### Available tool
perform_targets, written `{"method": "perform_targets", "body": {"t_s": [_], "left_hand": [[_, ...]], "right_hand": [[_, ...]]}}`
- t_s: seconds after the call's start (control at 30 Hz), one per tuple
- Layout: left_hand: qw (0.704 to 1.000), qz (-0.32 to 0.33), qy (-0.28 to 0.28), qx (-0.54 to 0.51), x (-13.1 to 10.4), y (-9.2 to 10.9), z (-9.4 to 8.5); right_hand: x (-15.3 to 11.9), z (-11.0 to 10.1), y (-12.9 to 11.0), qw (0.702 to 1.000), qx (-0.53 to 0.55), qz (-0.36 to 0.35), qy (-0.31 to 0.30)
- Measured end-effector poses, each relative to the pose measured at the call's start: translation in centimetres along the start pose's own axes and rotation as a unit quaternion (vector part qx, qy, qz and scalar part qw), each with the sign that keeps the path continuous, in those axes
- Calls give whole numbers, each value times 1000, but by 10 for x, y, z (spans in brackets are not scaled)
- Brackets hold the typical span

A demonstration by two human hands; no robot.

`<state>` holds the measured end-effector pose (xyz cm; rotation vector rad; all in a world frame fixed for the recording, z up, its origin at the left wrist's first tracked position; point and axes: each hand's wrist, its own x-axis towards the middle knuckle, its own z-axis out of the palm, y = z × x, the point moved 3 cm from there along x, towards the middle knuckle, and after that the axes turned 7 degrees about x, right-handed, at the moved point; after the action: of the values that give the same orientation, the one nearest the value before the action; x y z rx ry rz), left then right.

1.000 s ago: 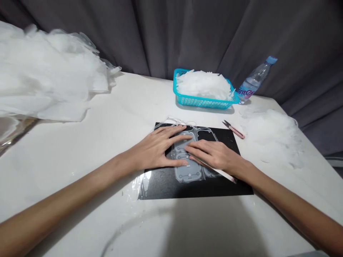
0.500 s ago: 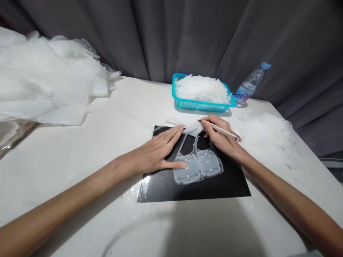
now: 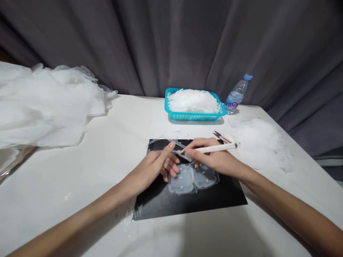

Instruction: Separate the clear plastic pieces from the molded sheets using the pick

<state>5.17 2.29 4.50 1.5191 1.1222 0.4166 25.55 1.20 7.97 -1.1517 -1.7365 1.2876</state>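
Note:
On a black sheet [image 3: 171, 206] lies a clear plastic piece [image 3: 181, 179] with two grey rounded panels and thin outlines above them. My left hand [image 3: 160, 162] is turned on its side over the piece's upper left, thumb up and fingers curled; a thin translucent strip runs from its thumb and fingers towards the right hand. My right hand [image 3: 209, 153] is closed round a white pen-like tool [image 3: 214, 148], its tip pointing left near the strip. Scissors or tweezers with dark tips [image 3: 221, 137] lie just behind the right hand.
A turquoise basket [image 3: 197, 116] of white pieces stands at the back, beside a water bottle [image 3: 235, 97]. White sheets are heaped [image 3: 45, 103] on the left, and a loose white pile [image 3: 259, 142] lies on the right. A grey curtain [image 3: 160, 46] hangs behind the table.
My left hand has lifted from lying flat and turned sideways. My right hand has changed its angle, and the white scrap between the hands is no longer visible. The camera view has shifted.

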Motion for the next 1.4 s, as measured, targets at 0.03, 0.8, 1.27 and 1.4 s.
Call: {"method": "perform_targets", "body": {"t_s": [0.03, 0.8, 1.27, 1.4], "left_hand": [[999, -11, -21, -34, 2, -3, 2], [995, 60, 0, 79, -6, -8, 4], [802, 265, 108, 525, -38, 18, 50], [856, 210, 94, 463, -39, 15, 44]], "right_hand": [[-3, 4, -1, 1000, -12, -6, -24], [47, 13, 4, 977, -121, -15, -174], [51, 16, 20, 956, -287, 62, 8], [56, 10, 28, 959, -280, 45, 25]]}}
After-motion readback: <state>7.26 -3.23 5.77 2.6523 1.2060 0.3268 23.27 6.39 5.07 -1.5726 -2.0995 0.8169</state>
